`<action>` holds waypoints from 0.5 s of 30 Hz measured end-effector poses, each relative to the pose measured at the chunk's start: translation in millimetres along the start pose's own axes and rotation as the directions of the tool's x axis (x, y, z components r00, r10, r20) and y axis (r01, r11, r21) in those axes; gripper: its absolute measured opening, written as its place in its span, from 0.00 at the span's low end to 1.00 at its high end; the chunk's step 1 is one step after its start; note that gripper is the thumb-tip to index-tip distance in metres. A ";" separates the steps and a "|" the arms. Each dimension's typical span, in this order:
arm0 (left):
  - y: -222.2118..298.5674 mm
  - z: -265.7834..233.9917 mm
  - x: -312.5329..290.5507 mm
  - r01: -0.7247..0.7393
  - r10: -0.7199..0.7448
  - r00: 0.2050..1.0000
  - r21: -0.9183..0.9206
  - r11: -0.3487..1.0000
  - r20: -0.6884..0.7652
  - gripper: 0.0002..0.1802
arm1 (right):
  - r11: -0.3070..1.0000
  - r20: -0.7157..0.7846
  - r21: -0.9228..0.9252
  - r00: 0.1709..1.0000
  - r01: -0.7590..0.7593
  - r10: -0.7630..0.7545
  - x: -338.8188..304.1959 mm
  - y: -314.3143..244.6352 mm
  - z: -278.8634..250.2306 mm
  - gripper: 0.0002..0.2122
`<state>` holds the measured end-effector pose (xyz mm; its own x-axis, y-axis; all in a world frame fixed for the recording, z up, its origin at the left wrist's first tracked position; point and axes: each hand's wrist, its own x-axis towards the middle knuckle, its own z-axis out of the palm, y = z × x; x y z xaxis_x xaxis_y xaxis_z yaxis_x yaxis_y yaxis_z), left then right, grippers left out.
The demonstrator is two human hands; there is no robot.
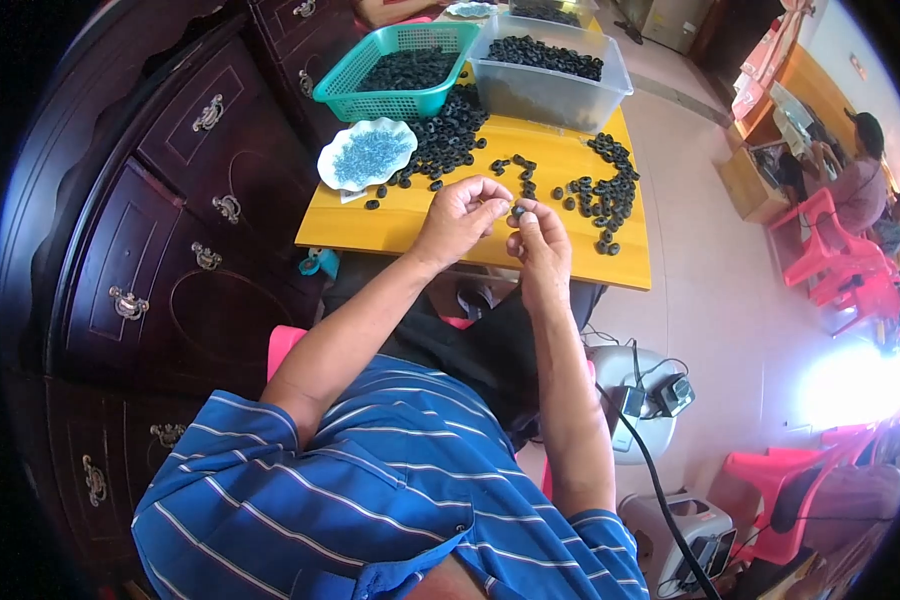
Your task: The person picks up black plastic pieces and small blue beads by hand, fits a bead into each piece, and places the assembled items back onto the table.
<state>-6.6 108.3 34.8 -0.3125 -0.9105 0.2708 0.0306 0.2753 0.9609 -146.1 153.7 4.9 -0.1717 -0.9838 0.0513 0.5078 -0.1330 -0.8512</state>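
Over the near edge of the yellow table [370, 225], my two hands meet at chest height. My right hand [545, 250] pinches a small round black part [517, 212] between thumb and fingertips. Close against it, my left hand [458, 222] is closed in a pinch; whatever its fingertips hold is too small to make out. Left of my hands lies a white scalloped plate [407, 138] with many tiny bluish clear pieces. A heap of black ring-shaped parts [452, 130] spreads beside the plate, and another loose group of black parts [610, 195] lies to the right.
A green basket [335, 100] and a clear plastic bin [550, 108], both holding black parts, stand at the table's far side. Dark wooden cabinets [190, 190] line the left. Cables and adapters [630, 400] sit below right. People sit on pink chairs [820, 235] farther right.
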 end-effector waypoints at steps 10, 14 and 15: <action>-3.0 -4.0 -1.5 -0.027 0.028 1.000 -0.065 0.997 0.013 0.04 | 0.996 0.133 -0.084 0.990 -0.027 0.038 -3.1 -3.1 1.4 0.10; -1.1 -4.4 -6.0 -0.024 0.024 1.000 -0.053 0.998 -0.003 0.05 | 0.995 0.096 -0.067 0.992 -0.069 0.076 -3.4 -5.2 0.4 0.09; 0.0 -6.0 -7.2 -0.005 0.005 1.000 -0.045 0.999 -0.005 0.05 | 0.996 0.094 -0.067 0.993 -0.066 0.072 -3.5 -6.0 0.5 0.09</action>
<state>1.3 113.1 33.2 -0.3075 -0.9106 0.2761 0.0746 0.2662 0.9610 -148.1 157.9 10.1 -0.0543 -0.9978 0.0386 0.4607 -0.0593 -0.8856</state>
